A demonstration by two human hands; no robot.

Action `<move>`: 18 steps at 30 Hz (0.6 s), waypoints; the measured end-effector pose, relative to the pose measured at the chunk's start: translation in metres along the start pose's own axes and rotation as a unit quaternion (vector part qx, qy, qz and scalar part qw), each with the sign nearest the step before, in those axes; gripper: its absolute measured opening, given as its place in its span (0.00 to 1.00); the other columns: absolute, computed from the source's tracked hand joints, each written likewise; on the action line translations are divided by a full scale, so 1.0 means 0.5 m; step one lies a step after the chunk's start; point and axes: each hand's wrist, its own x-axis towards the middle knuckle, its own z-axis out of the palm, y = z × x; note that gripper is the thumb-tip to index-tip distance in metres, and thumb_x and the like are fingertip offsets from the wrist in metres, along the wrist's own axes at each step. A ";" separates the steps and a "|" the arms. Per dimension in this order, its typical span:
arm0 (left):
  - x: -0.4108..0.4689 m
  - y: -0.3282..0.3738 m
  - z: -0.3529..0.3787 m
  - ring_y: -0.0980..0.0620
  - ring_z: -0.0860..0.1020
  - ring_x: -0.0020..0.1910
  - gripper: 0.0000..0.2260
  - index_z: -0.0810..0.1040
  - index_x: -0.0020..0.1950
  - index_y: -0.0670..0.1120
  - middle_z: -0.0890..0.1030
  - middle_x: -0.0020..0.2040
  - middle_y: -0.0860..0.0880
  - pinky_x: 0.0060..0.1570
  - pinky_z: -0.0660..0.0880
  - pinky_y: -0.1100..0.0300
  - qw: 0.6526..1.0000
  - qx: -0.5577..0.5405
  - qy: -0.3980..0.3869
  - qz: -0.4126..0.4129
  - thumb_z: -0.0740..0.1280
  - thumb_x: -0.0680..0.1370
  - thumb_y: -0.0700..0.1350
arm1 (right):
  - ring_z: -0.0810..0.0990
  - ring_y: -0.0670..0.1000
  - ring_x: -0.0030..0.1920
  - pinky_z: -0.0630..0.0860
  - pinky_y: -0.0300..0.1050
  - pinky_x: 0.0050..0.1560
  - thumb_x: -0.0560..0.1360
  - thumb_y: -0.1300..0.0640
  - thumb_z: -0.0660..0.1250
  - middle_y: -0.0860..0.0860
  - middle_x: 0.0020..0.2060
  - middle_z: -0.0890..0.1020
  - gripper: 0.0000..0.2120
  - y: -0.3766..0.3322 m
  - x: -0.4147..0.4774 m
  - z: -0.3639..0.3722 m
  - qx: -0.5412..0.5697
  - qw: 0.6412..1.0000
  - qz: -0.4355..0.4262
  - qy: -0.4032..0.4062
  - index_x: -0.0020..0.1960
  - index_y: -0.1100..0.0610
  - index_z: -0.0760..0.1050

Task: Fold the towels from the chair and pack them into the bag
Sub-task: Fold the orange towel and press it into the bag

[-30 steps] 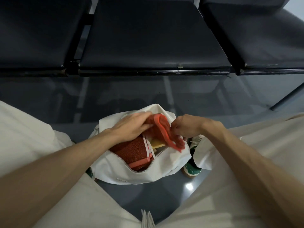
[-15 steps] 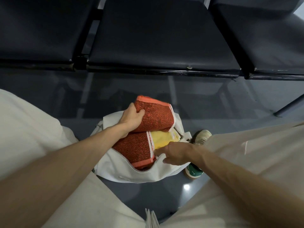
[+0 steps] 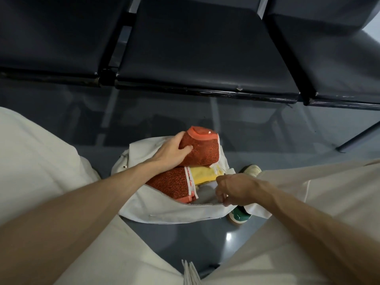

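Observation:
A white fabric bag [image 3: 164, 210] lies open on the floor between my legs. Inside it a folded red towel [image 3: 170, 184] sits at the left and a yellow towel [image 3: 202, 174] to its right. My left hand [image 3: 169, 152] grips a second folded red towel [image 3: 202, 149] with an orange hem, held over the bag's far edge. My right hand [image 3: 234, 189] pinches the bag's near rim by the zipper at the right end, fingers curled on the fabric.
A row of dark padded chairs [image 3: 195, 50] stands ahead, seats bare. The floor [image 3: 61, 120] is grey and glossy. My right foot in a green and white shoe [image 3: 241, 215] stands beside the bag. My pale trouser legs [image 3: 41, 161] frame both sides.
The held red towel went from a loose piece in both hands to a folded bundle in my left hand. My right hand dropped to the bag's near rim and stays there.

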 end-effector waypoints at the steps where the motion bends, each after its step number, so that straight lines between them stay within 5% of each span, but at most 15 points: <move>1: -0.007 -0.001 0.006 0.50 0.77 0.59 0.18 0.72 0.68 0.54 0.80 0.59 0.51 0.61 0.73 0.52 0.999 0.019 -0.025 0.027 0.64 0.79 0.45 | 0.76 0.50 0.57 0.75 0.45 0.51 0.77 0.55 0.67 0.48 0.56 0.76 0.09 0.004 -0.008 0.002 0.005 1.000 0.001 0.001 0.56 0.52 0.81; 4: -0.038 -0.008 0.022 0.54 0.77 0.61 0.24 0.70 0.68 0.65 0.80 0.62 0.55 0.65 0.71 0.52 0.975 0.103 -0.159 0.118 0.63 0.75 0.43 | 0.79 0.52 0.50 0.76 0.47 0.44 0.74 0.56 0.67 0.49 0.50 0.81 0.07 0.012 -0.013 0.012 -0.002 1.000 -0.002 0.016 0.49 0.54 0.82; 6: -0.061 -0.020 0.032 0.55 0.69 0.70 0.25 0.69 0.70 0.63 0.73 0.69 0.56 0.73 0.60 0.53 0.920 0.232 -0.257 0.182 0.62 0.76 0.42 | 0.78 0.52 0.43 0.71 0.42 0.38 0.74 0.57 0.66 0.49 0.44 0.83 0.06 0.008 -0.010 0.008 -0.019 1.000 -0.019 0.010 0.45 0.54 0.83; 8: -0.077 -0.034 0.045 0.55 0.53 0.77 0.23 0.63 0.75 0.60 0.61 0.77 0.56 0.75 0.43 0.53 0.847 0.367 -0.319 0.212 0.59 0.80 0.47 | 0.80 0.52 0.46 0.74 0.44 0.43 0.76 0.57 0.65 0.49 0.45 0.84 0.08 0.002 -0.012 -0.006 -0.016 1.000 -0.025 -0.009 0.48 0.54 0.84; 10: -0.082 -0.041 0.057 0.54 0.44 0.78 0.23 0.59 0.77 0.59 0.54 0.79 0.56 0.75 0.38 0.52 0.809 0.423 -0.353 0.203 0.55 0.82 0.55 | 0.81 0.52 0.50 0.78 0.46 0.51 0.78 0.56 0.64 0.50 0.49 0.85 0.10 0.007 -0.015 -0.017 -0.003 1.000 -0.009 -0.028 0.53 0.55 0.84; 15: -0.075 -0.038 0.072 0.55 0.41 0.78 0.22 0.56 0.77 0.60 0.52 0.79 0.57 0.74 0.35 0.53 0.798 0.443 -0.365 0.183 0.45 0.83 0.60 | 0.80 0.51 0.52 0.73 0.41 0.42 0.78 0.53 0.61 0.48 0.49 0.83 0.11 0.030 -0.016 -0.029 0.054 0.995 0.061 0.050 0.55 0.51 0.81; 18: -0.076 -0.039 0.065 0.56 0.50 0.78 0.20 0.64 0.75 0.57 0.61 0.77 0.57 0.74 0.39 0.57 0.819 0.424 -0.327 0.207 0.50 0.84 0.55 | 0.78 0.50 0.48 0.72 0.40 0.42 0.78 0.56 0.61 0.48 0.48 0.83 0.11 0.025 0.003 -0.024 0.104 0.987 0.044 0.111 0.52 0.53 0.81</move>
